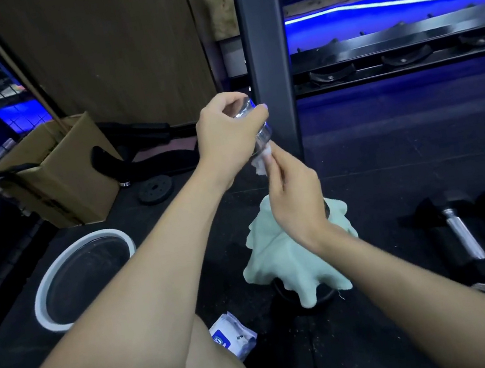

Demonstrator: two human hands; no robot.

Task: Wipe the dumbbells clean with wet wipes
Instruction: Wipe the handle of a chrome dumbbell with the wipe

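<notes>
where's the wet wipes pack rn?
Head view, bottom centre: the wet wipes pack lies on the black floor beside the person's knee, just left of the pale green cloth and right of the white-rimmed basin.

White wet wipe (pixel 260 161) bunched against shiny object (pixel 252 124) (tilted).

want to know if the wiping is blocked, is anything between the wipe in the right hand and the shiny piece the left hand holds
Nothing visible. The right hand pinches the white wipe straight against the lower end of the shiny metal piece that the left hand grips. The green cloth lies lower down, out of the way.
</notes>
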